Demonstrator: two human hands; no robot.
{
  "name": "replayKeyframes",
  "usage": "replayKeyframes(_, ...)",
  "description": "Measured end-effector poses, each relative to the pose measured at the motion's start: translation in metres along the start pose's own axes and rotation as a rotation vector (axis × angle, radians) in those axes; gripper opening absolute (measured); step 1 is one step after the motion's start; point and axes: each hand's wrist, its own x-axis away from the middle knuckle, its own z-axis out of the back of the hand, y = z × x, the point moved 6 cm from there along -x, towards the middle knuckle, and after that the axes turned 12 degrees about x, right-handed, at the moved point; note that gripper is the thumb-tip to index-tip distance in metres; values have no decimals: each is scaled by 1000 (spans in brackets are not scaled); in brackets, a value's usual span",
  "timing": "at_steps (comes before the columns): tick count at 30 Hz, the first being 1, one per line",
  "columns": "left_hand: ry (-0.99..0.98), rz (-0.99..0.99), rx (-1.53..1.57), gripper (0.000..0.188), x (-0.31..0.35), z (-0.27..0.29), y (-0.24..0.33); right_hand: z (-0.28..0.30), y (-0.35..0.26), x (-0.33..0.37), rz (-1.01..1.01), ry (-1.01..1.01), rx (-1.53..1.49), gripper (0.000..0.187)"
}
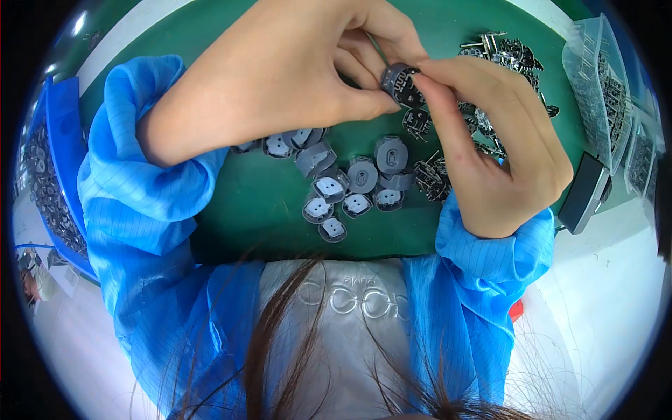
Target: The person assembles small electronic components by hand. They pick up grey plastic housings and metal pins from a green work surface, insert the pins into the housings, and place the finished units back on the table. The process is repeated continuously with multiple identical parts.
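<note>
Between my two hands, above the green mat (259,224), is a round grey plastic housing (400,82) with dark metal parts showing in its open side. My left hand (294,77) grips the housing between thumb and fingers. The thumb and forefinger of my right hand (493,126) pinch at its right edge; whether they hold a small piece there is hidden. Below my hands lies a group of similar grey round housings (362,175), some with white faces turned up. Small dark metal parts (434,178) lie between that group and my right hand.
A pile of metal parts (500,52) sits beyond my right hand. Clear plastic bins (598,91) of metal parts stand at the far right, near a dark rectangular device (584,192). On the left, a blue bin (66,105) holds many small grey pieces.
</note>
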Motion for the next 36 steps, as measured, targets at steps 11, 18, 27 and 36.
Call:
replayKeyframes(11, 57, 34, 172, 27, 1, -4, 2, 0, -5, 2, 142, 60, 87, 24)
replayKeyframes(18, 86, 131, 181, 28, -4, 6, 6, -20, 12, 6, -361, -131, -555, 36)
replayKeyframes(27, 86, -254, 334, 38, 6, 12, 2, -18, 31, 21, -345, -211, -657, 31)
replayKeyframes(36, 107, -183, 121, 45, -4, 4, 9, -15, 33, 13, -357, -245, -644, 33)
